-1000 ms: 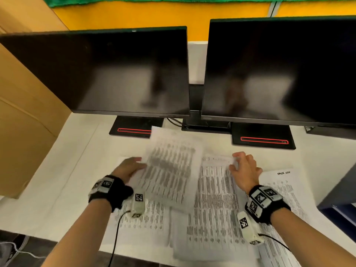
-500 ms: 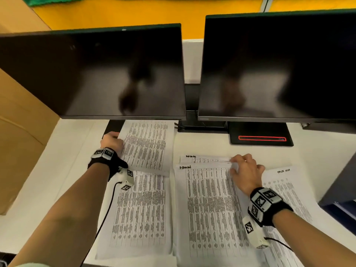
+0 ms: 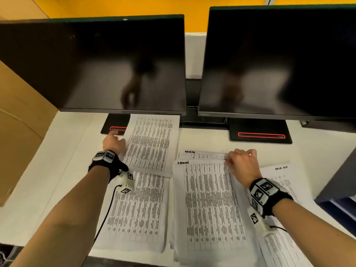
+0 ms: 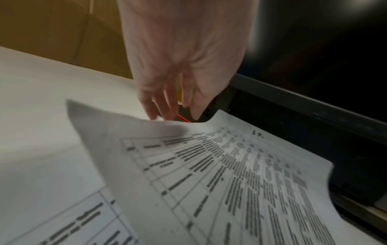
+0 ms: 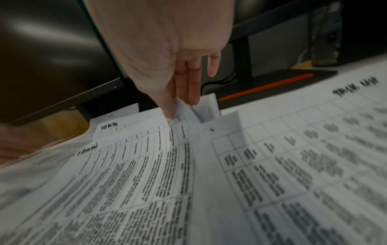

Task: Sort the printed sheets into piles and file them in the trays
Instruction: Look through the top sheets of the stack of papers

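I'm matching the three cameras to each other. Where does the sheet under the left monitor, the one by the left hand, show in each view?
Head: the far left sheet lies upper centre-left, its far end on the left monitor base, right of the left hand.
Left wrist: it fills the lower right, near corner curled up.
Right wrist: only a far-left corner sliver, uncertain.
Shared landmark: the base's red stripe.

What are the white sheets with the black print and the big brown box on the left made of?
The white printed sheets look like thin matte paper: a corner curls up where the right hand pinches it. The big brown box looks like plain cardboard, dull tan with a straight crease line, though only its side shows.
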### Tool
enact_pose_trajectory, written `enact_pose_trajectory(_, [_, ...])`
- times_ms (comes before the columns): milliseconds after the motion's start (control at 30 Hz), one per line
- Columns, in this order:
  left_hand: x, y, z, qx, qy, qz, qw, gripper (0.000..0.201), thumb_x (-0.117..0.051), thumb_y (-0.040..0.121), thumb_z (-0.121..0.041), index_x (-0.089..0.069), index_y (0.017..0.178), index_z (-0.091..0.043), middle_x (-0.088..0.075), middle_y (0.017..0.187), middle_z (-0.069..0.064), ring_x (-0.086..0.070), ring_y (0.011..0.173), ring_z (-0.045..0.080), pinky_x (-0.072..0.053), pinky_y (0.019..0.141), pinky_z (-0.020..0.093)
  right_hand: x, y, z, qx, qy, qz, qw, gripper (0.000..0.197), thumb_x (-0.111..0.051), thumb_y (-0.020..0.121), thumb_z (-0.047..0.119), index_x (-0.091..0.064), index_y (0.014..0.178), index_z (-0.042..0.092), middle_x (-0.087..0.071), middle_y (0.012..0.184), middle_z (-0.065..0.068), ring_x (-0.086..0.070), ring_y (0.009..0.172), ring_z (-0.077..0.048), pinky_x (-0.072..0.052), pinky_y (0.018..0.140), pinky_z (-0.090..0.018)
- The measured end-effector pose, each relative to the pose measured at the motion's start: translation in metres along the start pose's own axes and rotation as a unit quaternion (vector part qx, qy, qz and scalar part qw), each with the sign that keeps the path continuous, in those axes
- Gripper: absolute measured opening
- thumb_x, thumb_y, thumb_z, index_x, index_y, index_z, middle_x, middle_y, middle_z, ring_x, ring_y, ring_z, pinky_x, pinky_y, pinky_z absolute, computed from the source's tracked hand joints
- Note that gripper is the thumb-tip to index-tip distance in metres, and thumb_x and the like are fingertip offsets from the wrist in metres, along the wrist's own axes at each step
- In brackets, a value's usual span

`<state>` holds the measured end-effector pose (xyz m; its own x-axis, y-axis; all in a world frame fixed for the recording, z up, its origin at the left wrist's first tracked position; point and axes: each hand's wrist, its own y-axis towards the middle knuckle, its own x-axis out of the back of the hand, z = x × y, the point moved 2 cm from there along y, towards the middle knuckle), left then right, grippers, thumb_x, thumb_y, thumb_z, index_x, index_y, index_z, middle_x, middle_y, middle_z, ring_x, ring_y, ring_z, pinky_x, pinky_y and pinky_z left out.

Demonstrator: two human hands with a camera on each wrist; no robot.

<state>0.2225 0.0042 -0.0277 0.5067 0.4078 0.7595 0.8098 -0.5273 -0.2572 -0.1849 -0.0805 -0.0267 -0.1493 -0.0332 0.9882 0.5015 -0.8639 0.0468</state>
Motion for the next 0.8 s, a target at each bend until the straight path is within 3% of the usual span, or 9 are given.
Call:
enact_pose_trajectory(167, [-0.019,-0.058,-0.014,-0.276,0.088,-0.066,0.955,0.033,-0.052,0.092,-0.018,-0.053,0.125,-0.011,-0.055,0.123,0.014,-0.05,0.116,0.031,-0.041,0.099,0.046,0.002,0.002,-0.001,0.048,-0.067,0.02,0.996,0.011,-0.057,0.087,0.016,-0.066,0.09,0.019,-0.068,0.081,0.001,-0.063,0.079,-0.022,-0.022,0.086,-0.036])
enact_pose_trajectory(267, [-0.046,-0.12,-0.017,-0.401,0.082,0.015,0.912,0.029,-0.045,0.094,-0.022,-0.055,0.121,-0.015,-0.059,0.116,0.004,-0.055,0.108,0.018,-0.047,0.097,0.038,0.006,0.0,-0.002,0.04,-0.014,-0.018,0.999,0.013,-0.062,0.085,0.015,-0.068,0.093,0.022,-0.068,0.087,0.001,-0.061,0.084,-0.024,-0.028,0.086,-0.039])
enact_pose_trajectory(367, [-0.076,-0.167,-0.027,-0.442,0.107,0.109,0.884,0.045,-0.043,0.092,-0.039,-0.047,0.132,-0.02,-0.051,0.13,0.002,-0.046,0.119,0.017,-0.038,0.105,0.035,0.013,-0.002,-0.001,-0.003,0.131,-0.04,0.991,0.011,-0.061,0.087,0.021,-0.07,0.092,0.024,-0.056,0.104,0.0,-0.048,0.101,-0.019,-0.029,0.086,-0.038])
enact_pose_trajectory(433, [-0.089,-0.173,-0.038,-0.44,0.131,0.121,0.88,0.053,-0.05,0.089,-0.044,-0.042,0.137,-0.023,-0.045,0.137,-0.001,-0.038,0.125,0.018,-0.03,0.105,0.037,0.018,-0.004,-0.001,-0.062,0.258,-0.008,0.964,0.011,-0.058,0.089,0.022,-0.068,0.091,0.025,-0.056,0.098,0.004,-0.045,0.099,-0.014,-0.02,0.087,-0.032])
enact_pose_trajectory(500, [-0.092,-0.171,-0.051,-0.427,0.164,0.105,0.883,0.042,-0.055,0.088,-0.042,-0.053,0.126,-0.024,-0.052,0.127,-0.002,-0.043,0.118,0.017,-0.032,0.101,0.036,0.021,-0.005,-0.003,-0.109,0.332,0.018,0.937,0.01,-0.056,0.091,0.023,-0.066,0.09,0.024,-0.064,0.09,0.004,-0.051,0.092,-0.015,-0.016,0.086,-0.028])
enact_pose_trajectory(600, [-0.087,-0.164,-0.065,-0.354,0.059,0.157,0.92,0.017,-0.062,0.087,-0.029,-0.064,0.098,-0.016,-0.066,0.096,0.001,-0.062,0.085,0.016,-0.053,0.082,0.032,0.017,-0.007,-0.011,-0.134,0.388,0.027,0.911,0.008,-0.058,0.089,0.022,-0.062,0.094,0.027,-0.062,0.076,0.001,-0.054,0.076,-0.017,-0.035,0.09,-0.039])
enact_pose_trajectory(667, [-0.081,-0.156,-0.065,-0.263,-0.033,0.227,0.937,0.013,-0.068,0.084,-0.023,-0.062,0.093,-0.016,-0.066,0.088,0.001,-0.064,0.075,0.017,-0.056,0.066,0.027,0.015,-0.01,-0.017,-0.165,0.462,0.054,0.87,0.027,-0.062,0.086,0.015,-0.056,0.11,0.026,-0.051,0.07,0.001,-0.052,0.07,-0.018,-0.047,0.083,-0.047])
enact_pose_trajectory(733, [-0.074,-0.145,-0.063,-0.203,-0.083,0.257,0.941,0.024,-0.071,0.081,-0.025,-0.06,0.099,-0.014,-0.066,0.092,0.003,-0.064,0.073,0.018,-0.053,0.06,0.024,0.013,-0.018,-0.02,-0.199,0.518,0.109,0.825,0.043,-0.066,0.083,0.01,-0.048,0.12,0.022,-0.051,0.078,-0.003,-0.055,0.075,-0.018,-0.05,0.082,-0.039])
enact_pose_trajectory(800, [-0.067,-0.139,-0.063,-0.161,-0.135,0.276,0.938,0.029,-0.071,0.081,-0.024,-0.058,0.104,-0.011,-0.068,0.091,0.01,-0.064,0.07,0.02,-0.055,0.062,0.029,0.009,-0.028,-0.018,-0.214,0.519,0.165,0.811,0.048,-0.07,0.078,0.009,-0.046,0.119,0.019,-0.058,0.093,-0.005,-0.059,0.084,-0.017,-0.047,0.081,-0.032])
